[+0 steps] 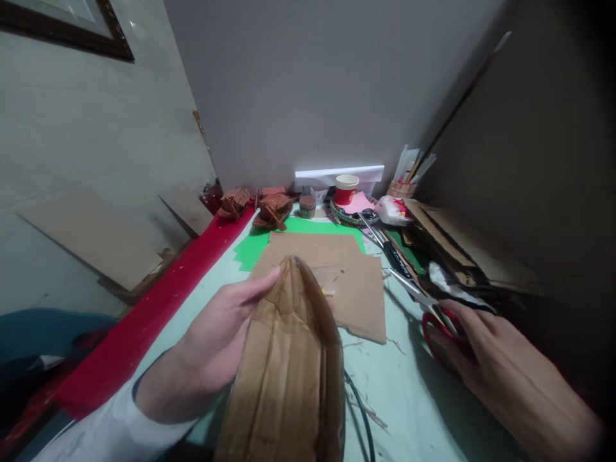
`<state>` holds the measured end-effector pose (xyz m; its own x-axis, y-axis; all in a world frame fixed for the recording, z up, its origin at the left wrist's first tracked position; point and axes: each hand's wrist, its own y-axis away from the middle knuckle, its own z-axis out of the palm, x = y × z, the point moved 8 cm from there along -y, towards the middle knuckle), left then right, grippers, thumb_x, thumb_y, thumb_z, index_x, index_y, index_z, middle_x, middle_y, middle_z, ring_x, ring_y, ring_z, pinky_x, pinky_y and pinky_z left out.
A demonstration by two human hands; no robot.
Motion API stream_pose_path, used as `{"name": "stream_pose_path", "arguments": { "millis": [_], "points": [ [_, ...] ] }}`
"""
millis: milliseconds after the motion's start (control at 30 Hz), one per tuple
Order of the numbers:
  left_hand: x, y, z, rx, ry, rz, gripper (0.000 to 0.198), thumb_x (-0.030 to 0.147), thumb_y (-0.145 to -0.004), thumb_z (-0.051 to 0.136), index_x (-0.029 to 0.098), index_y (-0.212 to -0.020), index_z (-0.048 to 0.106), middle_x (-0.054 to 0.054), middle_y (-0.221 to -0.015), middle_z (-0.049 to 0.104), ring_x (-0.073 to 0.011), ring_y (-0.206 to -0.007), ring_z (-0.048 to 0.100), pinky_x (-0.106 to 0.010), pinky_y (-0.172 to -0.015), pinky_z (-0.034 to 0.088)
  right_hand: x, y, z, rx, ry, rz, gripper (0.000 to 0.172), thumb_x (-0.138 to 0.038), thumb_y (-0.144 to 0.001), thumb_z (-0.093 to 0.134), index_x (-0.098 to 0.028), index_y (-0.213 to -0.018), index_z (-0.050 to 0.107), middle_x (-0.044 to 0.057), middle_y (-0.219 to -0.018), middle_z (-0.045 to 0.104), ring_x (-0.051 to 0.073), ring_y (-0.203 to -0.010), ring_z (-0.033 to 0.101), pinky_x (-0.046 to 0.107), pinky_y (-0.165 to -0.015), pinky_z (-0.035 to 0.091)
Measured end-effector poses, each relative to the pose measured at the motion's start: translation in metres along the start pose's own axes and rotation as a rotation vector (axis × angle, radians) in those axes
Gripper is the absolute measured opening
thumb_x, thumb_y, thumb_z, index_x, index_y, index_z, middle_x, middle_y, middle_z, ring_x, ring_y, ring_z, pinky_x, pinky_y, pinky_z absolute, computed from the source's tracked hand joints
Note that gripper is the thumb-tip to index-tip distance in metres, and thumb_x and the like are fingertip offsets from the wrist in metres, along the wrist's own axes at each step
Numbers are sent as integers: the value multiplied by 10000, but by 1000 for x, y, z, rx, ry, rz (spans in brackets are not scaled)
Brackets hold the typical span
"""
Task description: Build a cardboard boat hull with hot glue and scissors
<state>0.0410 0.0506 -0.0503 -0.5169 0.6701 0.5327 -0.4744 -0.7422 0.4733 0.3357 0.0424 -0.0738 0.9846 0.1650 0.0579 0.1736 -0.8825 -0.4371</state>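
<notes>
My left hand point(219, 333) grips a brown cardboard boat hull point(289, 359) by its left side, near the pointed end. The hull narrows to a tip facing away from me, and its near end runs out of the picture. On the right, my right hand point(486, 346) is closed on a pair of scissors point(440, 317) with red handles. Their metal blades point up and to the left, beside a black-handled tool point(397, 260). Beyond the hull lies a flat cardboard sheet point(360, 289), partly covered by it.
Two small brown model boats point(273, 210) stand at the back, near a small jar point(307, 206) and a red paper cup point(346, 190). Cardboard pieces point(462, 244) are stacked at right. Green paper point(253, 250) lies under the sheet. A dark cable point(360, 410) crosses the table.
</notes>
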Motion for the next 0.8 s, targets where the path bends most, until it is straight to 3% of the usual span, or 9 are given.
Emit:
{"name": "stream_pose_path", "arguments": {
  "millis": [167, 233, 333, 467, 567, 667, 800],
  "points": [
    [5, -5, 0, 7, 6, 51, 279, 284, -980, 564, 94, -1097, 732, -143, -935, 808, -234, -855, 793, -367, -842, 645, -18, -7, 14, -5, 37, -148, 577, -450, -1050, 221, -101, -1145, 670, 188, -1029, 702, 344, -906, 677, 483, -757, 608],
    [9, -5, 1, 31, -31, 135, 200, 218, -977, 572, 132, -1058, 733, -108, -921, 797, -206, -828, 785, -334, -817, 647, -24, -5, 8, 19, 43, -163, 582, -431, -1053, 212, -91, -1100, 683, 209, -1034, 693, 365, -916, 663, 531, -782, 592],
    [16, -3, 2, 93, -144, 279, 155, 138, -953, 597, 149, -1042, 723, -84, -845, 785, -199, -696, 767, -296, -656, 655, -34, -4, -9, 53, 30, -165, 524, -390, -1068, 250, -85, -1145, 669, 223, -1097, 685, 375, -964, 652, 566, -830, 575],
    [26, 2, -1, 181, -307, 412, 147, 169, -887, 712, 180, -1032, 734, -48, -753, 776, -193, -587, 735, -259, -530, 629, -53, 4, -33, 82, -49, -225, 406, -277, -1080, 307, -85, -1192, 646, 212, -1232, 677, 327, -1085, 669, 474, -889, 609],
    [33, 6, -9, 291, -406, 493, 149, 211, -798, 803, 174, -929, 742, -24, -694, 766, -175, -490, 692, -234, -464, 603, -72, 14, -38, 77, -134, -314, 411, -214, -1078, 282, -90, -1208, 652, 177, -1220, 717, 280, -1062, 712, 409, -843, 649],
    [35, 9, -19, 379, -474, 511, 164, 227, -747, 835, 164, -867, 742, -32, -687, 781, -176, -462, 685, -229, -454, 595, -86, 21, -29, 31, -201, -311, 400, -198, -1071, 339, -52, -1319, 617, 189, -1311, 682, 309, -1144, 697, 484, -913, 641],
    [31, 11, -27, 398, -504, 439, 257, 166, -684, 858, 192, -906, 732, -23, -694, 794, -204, -504, 715, -256, -463, 602, -106, 30, -13, -87, -310, -352, 422, -259, -1066, 420, -42, -1393, 576, 201, -1443, 584, 353, -1313, 594, 584, -1031, 560]
  ]
}}
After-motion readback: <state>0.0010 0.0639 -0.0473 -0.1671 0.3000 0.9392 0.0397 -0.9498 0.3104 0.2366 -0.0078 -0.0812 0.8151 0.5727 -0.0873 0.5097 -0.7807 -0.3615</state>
